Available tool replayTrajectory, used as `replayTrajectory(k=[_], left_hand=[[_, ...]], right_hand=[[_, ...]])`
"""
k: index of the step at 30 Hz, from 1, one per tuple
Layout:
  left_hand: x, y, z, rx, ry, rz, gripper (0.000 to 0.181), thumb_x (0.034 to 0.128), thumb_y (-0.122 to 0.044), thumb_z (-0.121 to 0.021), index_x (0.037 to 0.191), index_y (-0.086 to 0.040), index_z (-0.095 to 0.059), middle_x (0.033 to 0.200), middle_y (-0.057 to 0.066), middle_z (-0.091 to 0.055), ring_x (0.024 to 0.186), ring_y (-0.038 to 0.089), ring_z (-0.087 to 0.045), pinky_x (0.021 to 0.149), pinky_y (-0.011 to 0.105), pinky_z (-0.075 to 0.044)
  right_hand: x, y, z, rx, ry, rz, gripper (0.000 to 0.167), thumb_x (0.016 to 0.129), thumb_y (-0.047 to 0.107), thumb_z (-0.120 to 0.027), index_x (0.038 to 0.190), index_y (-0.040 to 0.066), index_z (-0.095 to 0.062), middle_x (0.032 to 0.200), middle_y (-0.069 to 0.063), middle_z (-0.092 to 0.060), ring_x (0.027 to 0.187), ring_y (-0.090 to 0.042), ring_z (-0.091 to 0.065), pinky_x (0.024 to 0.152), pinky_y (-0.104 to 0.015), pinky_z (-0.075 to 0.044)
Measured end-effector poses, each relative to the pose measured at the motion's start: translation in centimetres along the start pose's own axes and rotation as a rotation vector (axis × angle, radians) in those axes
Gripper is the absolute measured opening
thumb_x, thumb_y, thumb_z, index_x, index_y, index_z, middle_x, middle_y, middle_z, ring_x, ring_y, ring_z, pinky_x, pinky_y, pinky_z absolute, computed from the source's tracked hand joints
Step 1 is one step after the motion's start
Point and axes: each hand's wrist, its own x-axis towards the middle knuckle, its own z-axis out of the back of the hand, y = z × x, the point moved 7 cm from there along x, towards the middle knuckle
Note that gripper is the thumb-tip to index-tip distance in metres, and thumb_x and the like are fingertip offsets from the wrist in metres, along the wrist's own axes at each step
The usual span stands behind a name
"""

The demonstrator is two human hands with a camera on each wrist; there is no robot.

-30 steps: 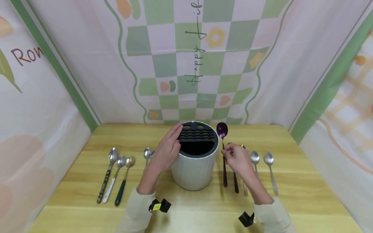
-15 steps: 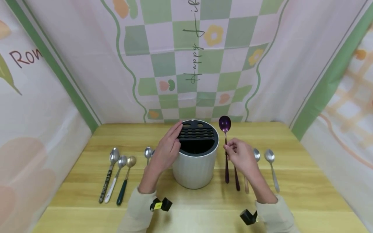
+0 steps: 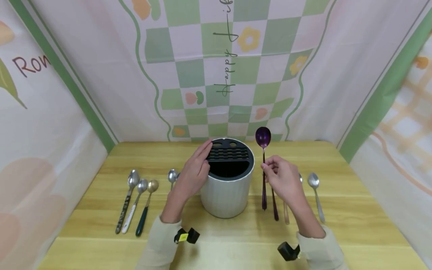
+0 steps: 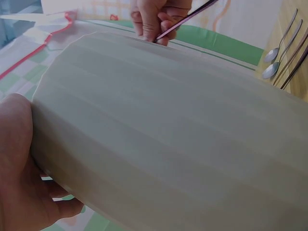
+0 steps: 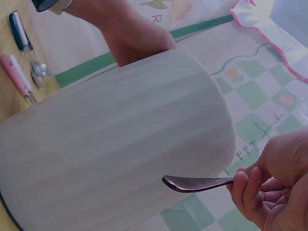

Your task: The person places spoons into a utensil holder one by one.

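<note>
My right hand [image 3: 281, 178] pinches the purple spoon [image 3: 263, 137] by its handle, bowl up, just right of the white ribbed holder [image 3: 224, 198]. In the right wrist view the handle's end [image 5: 192, 184] juts from the fingers of that hand [image 5: 279, 187], in front of the holder's side [image 5: 120, 139]. My left hand [image 3: 193, 172] rests on the left side and rim of the holder, fingers nearly straight; the left wrist view shows this hand [image 4: 24, 168] around the holder's edge [image 4: 159, 120]. The holder's black lid [image 3: 229, 153] has slots, round holes and a half-round opening.
At the left lie a speckled-handled spoon [image 3: 124, 210], a white-handled one [image 3: 129, 217] and a dark green one [image 3: 142, 221]. Small spoons [image 3: 172, 176] are partly behind my left arm. Right of the holder are a purple handle [image 3: 275, 208], a copper-coloured handle [image 3: 286, 214] and silver spoons [image 3: 314, 181].
The purple spoon has risen from the table in my right hand and moved slightly away and to the right. My left hand has stayed at the holder.
</note>
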Motion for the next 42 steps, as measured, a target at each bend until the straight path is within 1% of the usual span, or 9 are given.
replayTrajectory(k=[3, 11, 18, 26, 30, 32, 36, 40, 42], left_hand=[[0.0, -0.1, 0.1, -0.001, 0.002, -0.003, 0.055, 0.0995, -0.011, -0.033, 0.154, -0.004, -0.032, 0.166, 0.0, -0.023, 0.153, 0.018, -0.024, 0.124, 0.039, -0.026], [0.0, 0.0, 0.1, -0.005, 0.005, 0.0, 0.055, 0.0998, -0.011, -0.033, 0.154, -0.004, -0.033, 0.166, -0.001, -0.023, 0.153, 0.017, -0.024, 0.124, 0.038, -0.026], [0.0, 0.0, 0.0, 0.0, 0.002, 0.0, 0.055, 0.0997, -0.011, -0.033, 0.154, -0.003, -0.034, 0.166, -0.001, -0.024, 0.152, 0.017, -0.025, 0.124, 0.038, -0.026], [0.1, 0.0, 0.0, 0.007, -0.002, -0.005, 0.055, 0.0994, -0.012, -0.033, 0.154, -0.002, -0.034, 0.166, 0.0, -0.024, 0.152, 0.017, -0.025, 0.124, 0.037, -0.026], [0.0, 0.1, 0.0, 0.007, -0.001, -0.002, 0.055, 0.0994, -0.012, -0.033, 0.154, -0.003, -0.034, 0.166, 0.0, -0.025, 0.152, 0.017, -0.025, 0.124, 0.037, -0.026], [0.0, 0.1, 0.0, 0.009, -0.001, 0.001, 0.055, 0.0993, -0.012, -0.033, 0.154, -0.003, -0.034, 0.166, 0.0, -0.025, 0.152, 0.017, -0.025, 0.124, 0.037, -0.026], [-0.1, 0.1, 0.0, 0.009, 0.003, 0.004, 0.055, 0.0992, -0.013, -0.033, 0.154, -0.003, -0.034, 0.166, 0.0, -0.024, 0.152, 0.017, -0.025, 0.124, 0.037, -0.026], [0.0, 0.0, 0.1, 0.001, 0.005, 0.007, 0.056, 0.0994, -0.014, -0.032, 0.154, -0.004, -0.033, 0.166, 0.0, -0.024, 0.152, 0.017, -0.025, 0.124, 0.037, -0.026], [0.1, 0.0, 0.1, -0.002, 0.005, 0.008, 0.056, 0.0993, -0.014, -0.032, 0.154, -0.004, -0.033, 0.166, -0.001, -0.024, 0.152, 0.017, -0.025, 0.124, 0.037, -0.026]], right_hand=[[-0.1, 0.6, 0.3, 0.005, -0.01, 0.008, 0.012, 0.097, 0.008, -0.06, 0.1, -0.003, -0.064, 0.086, -0.015, -0.068, 0.064, -0.018, -0.063, 0.054, -0.021, -0.053], [-0.3, 2.2, 0.9, 0.022, -0.022, 0.04, 0.012, 0.097, 0.007, -0.061, 0.099, -0.004, -0.064, 0.086, -0.016, -0.068, 0.064, -0.019, -0.064, 0.054, -0.02, -0.053], [-0.2, 3.3, 1.4, 0.036, -0.041, 0.081, 0.011, 0.096, 0.006, -0.061, 0.097, -0.005, -0.064, 0.085, -0.017, -0.068, 0.062, -0.013, -0.062, 0.055, -0.02, -0.054], [-0.2, 4.3, 2.0, 0.06, -0.062, 0.103, 0.012, 0.097, 0.007, -0.061, 0.097, -0.005, -0.064, 0.085, -0.017, -0.067, 0.062, -0.008, -0.061, 0.056, -0.018, -0.054], [-0.2, 4.9, 2.3, 0.061, -0.078, 0.119, 0.013, 0.097, 0.008, -0.062, 0.096, -0.004, -0.065, 0.084, -0.016, -0.067, 0.061, -0.009, -0.061, 0.056, -0.018, -0.054], [-0.2, 5.2, 2.4, 0.058, -0.082, 0.119, 0.013, 0.097, 0.01, -0.062, 0.096, -0.003, -0.065, 0.084, -0.015, -0.067, 0.061, -0.012, -0.062, 0.056, -0.018, -0.054], [-0.1, 5.8, 2.8, 0.024, -0.114, 0.139, 0.013, 0.096, 0.011, -0.064, 0.094, -0.002, -0.066, 0.083, -0.014, -0.068, 0.065, -0.014, -0.062, 0.057, -0.015, -0.052], [0.1, 6.5, 3.2, 0.012, -0.155, 0.169, 0.012, 0.095, 0.011, -0.065, 0.092, -0.001, -0.068, 0.082, -0.014, -0.07, 0.066, -0.006, -0.059, 0.059, -0.011, -0.049], [0.1, 6.7, 3.4, 0.037, -0.161, 0.173, 0.012, 0.095, 0.01, -0.066, 0.092, -0.002, -0.067, 0.082, -0.014, -0.07, 0.065, -0.002, -0.059, 0.058, -0.011, -0.05]])
